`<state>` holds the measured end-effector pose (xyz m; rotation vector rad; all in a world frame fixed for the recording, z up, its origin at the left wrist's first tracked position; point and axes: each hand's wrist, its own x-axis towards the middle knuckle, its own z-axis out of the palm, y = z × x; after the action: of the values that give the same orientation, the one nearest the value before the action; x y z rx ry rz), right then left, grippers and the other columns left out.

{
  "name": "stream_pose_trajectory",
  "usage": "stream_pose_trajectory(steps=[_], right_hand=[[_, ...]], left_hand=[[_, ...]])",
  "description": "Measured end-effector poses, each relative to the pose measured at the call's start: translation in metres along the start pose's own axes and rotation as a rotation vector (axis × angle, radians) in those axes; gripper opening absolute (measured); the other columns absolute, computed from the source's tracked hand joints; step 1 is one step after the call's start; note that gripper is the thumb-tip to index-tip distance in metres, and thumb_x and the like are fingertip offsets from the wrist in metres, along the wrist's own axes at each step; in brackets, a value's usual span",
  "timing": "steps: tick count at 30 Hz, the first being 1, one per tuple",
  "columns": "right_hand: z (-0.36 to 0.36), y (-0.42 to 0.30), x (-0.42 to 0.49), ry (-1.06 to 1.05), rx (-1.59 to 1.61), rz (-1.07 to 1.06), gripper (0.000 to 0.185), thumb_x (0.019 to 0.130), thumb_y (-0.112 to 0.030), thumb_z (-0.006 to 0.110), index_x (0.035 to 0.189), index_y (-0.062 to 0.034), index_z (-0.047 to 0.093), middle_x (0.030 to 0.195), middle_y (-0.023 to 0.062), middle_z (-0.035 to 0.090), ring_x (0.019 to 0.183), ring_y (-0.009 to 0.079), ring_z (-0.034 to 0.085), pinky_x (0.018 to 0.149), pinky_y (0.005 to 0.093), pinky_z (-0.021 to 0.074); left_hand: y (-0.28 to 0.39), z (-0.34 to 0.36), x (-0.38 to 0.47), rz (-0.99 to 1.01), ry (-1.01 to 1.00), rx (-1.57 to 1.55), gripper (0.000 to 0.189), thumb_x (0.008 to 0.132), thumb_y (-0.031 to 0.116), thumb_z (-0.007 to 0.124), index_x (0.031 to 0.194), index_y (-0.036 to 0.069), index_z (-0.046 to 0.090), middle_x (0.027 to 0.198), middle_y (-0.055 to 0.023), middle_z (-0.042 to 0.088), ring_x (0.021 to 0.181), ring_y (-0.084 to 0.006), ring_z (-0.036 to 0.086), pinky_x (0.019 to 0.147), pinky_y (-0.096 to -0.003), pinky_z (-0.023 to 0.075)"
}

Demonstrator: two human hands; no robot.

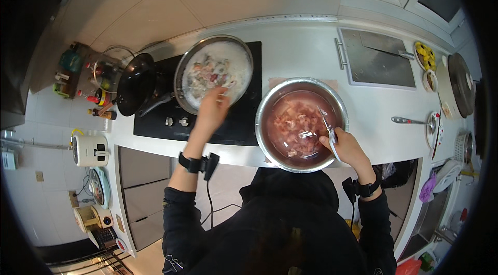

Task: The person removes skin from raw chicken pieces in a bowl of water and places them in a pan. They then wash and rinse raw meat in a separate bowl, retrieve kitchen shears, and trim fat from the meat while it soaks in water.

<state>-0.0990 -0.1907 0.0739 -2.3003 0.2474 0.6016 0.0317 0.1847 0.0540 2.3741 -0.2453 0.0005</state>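
My left hand [214,109] hovers at the near rim of a steel pan [179,94]. Its fingers are slightly apart and nothing shows between them. Inside the pan, pieces of food [212,72] lie in whitish, foamy liquid. In my right hand [346,146] is a pair of scissors [333,138] with white handles, its blades pointing away from me over a large steel bowl [264,146]. Pinkish pieces of raw meat [295,121] sit in reddish liquid in that bowl. The bowl stands at the counter's front edge on a flat, pale brown sheet [330,83].
The pan rests on a black cooktop [155,127], beside a dark wok [136,84]. Sauce bottles [102,113] stand far left. On the right are a cutting board [385,72] with a cleaver [383,46], a spoon [410,121] and a lidded pot [447,92].
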Motion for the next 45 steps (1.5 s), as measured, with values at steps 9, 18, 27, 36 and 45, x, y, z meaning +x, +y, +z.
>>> stream_pose_trajectory(steps=[9, 18, 27, 36, 45], right_hand=[[0.000, 0.013, -0.012, -0.064, 0.005, 0.028, 0.064, 0.079, -0.060, 0.060, 0.086, 0.0033, 0.057, 0.080, 0.0233, 0.062, 0.079, 0.0389, 0.062, 0.071, 0.0419, 0.0471], [0.004, 0.035, -0.016, -0.047, 0.016, -0.048, 0.063, 0.080, -0.061, 0.059, 0.084, 0.0021, 0.056, 0.076, 0.0215, 0.061, 0.074, 0.0364, 0.061, 0.067, 0.0412, 0.0465], [0.004, 0.039, -0.012, -0.051, -0.010, -0.106, 0.064, 0.080, -0.061, 0.059, 0.085, 0.0028, 0.056, 0.077, 0.0217, 0.061, 0.075, 0.0369, 0.061, 0.067, 0.0416, 0.0466], [0.008, 0.045, -0.016, -0.077, -0.022, -0.105, 0.064, 0.081, -0.061, 0.058, 0.083, 0.0027, 0.055, 0.077, 0.0213, 0.060, 0.076, 0.0370, 0.060, 0.069, 0.0411, 0.0461], [0.007, 0.048, -0.019, -0.107, -0.024, -0.099, 0.067, 0.081, -0.063, 0.056, 0.088, 0.0034, 0.057, 0.080, 0.0223, 0.062, 0.079, 0.0379, 0.061, 0.070, 0.0415, 0.0471]], left_hand=[[0.033, 0.203, -0.013, 0.264, -0.692, 0.275, 0.034, 0.078, 0.012, 0.065, 0.111, 0.008, 0.063, 0.105, -0.0182, 0.062, 0.099, -0.0349, 0.058, 0.090, -0.0399, 0.0456], [0.034, 0.193, 0.000, 0.150, -0.786, 0.359, 0.030, 0.078, 0.013, 0.061, 0.107, 0.002, 0.060, 0.097, -0.0235, 0.063, 0.093, -0.0379, 0.061, 0.081, -0.0450, 0.0490], [0.044, 0.185, 0.000, 0.259, -0.718, 0.465, 0.020, 0.074, 0.018, 0.066, 0.089, 0.004, 0.066, 0.096, -0.0189, 0.063, 0.093, -0.0381, 0.059, 0.083, -0.0444, 0.0476], [0.064, 0.225, -0.031, 0.325, -1.255, 0.758, 0.037, 0.076, 0.019, 0.066, 0.113, 0.013, 0.064, 0.101, -0.0183, 0.064, 0.098, -0.0350, 0.061, 0.089, -0.0424, 0.0470], [0.070, 0.177, -0.021, 0.266, -0.870, 0.046, 0.029, 0.079, 0.011, 0.063, 0.108, 0.009, 0.059, 0.100, -0.0139, 0.065, 0.090, -0.0306, 0.064, 0.082, -0.0387, 0.0490]])
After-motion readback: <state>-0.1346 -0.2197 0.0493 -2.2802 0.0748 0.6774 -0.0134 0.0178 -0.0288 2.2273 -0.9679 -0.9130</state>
